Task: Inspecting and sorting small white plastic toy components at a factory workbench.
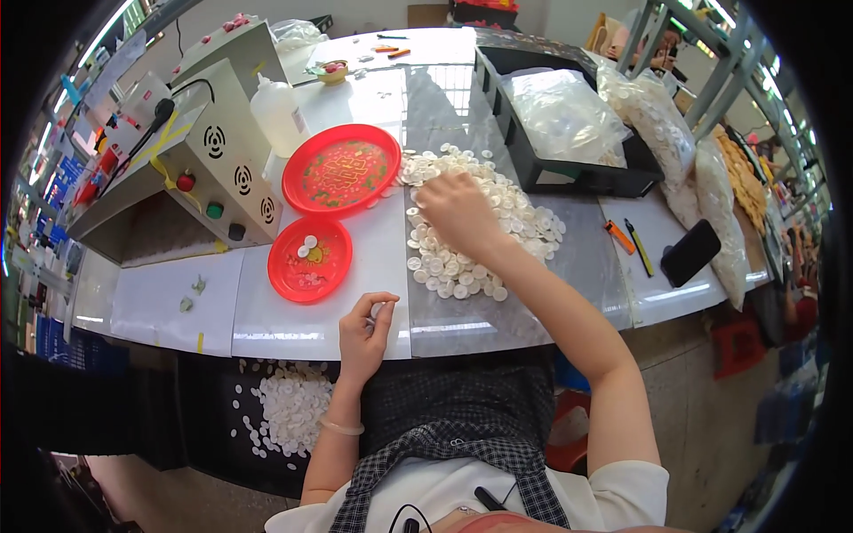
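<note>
A broad heap of small white round discs [444, 266], like flat buttons, is spread over the middle of the table. My right hand [458, 213] reaches across to the heap's left part, its fingers bent down among the discs; whatever they grip is hidden. Near the table's front edge my left hand [366, 336] is closed, thumb against fingertips; I cannot make out anything in the pinch. To the left of the heap lie a large red round tray [384, 147] with a gold and green pattern and a smaller red dish [342, 266], which holds a few white discs.
A grey metal machine [200, 147] with buttons stands at the left, beside a white plastic bottle [278, 115]. A black crate [586, 182] with clear bags stands back right. An orange lighter [619, 238], yellow-green pen [638, 248] and black phone [690, 254] lie right. More discs [289, 404] lie in a dark tray below.
</note>
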Demonstrator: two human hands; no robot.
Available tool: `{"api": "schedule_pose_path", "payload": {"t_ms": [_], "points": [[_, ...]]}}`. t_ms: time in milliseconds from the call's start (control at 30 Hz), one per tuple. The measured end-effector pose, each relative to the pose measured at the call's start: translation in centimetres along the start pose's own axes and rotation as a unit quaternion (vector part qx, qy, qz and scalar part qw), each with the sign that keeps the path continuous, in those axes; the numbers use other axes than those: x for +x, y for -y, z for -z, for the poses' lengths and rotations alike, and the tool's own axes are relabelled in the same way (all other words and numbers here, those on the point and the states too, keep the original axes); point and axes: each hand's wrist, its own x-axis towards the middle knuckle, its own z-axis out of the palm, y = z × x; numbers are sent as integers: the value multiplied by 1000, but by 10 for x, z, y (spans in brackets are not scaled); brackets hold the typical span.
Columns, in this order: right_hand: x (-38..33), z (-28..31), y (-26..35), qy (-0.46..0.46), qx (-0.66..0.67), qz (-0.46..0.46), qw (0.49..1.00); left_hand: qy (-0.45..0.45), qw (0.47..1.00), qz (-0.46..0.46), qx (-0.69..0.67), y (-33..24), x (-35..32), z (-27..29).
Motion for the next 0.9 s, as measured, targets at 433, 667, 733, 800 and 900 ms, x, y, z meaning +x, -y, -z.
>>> {"api": "schedule_pose_path", "payload": {"t_ms": [433,667,733,800,900], "points": [[57,-79,60,175,38,66,982,14,1000,-18,-5,1,3,-3],[81,-112,28,179,-151,-45,971,0,999,-27,-33,0,6,-1],[94,-110,17,203,-136,-75,967,10,999,-36,-18,-1,8,1],[108,-118,6,236,-140,-107,956,18,999,-19,-25,-1,9,3],[121,-133,-12,239,-199,-174,934,29,999,-6,-18,-6,9,2]]}}
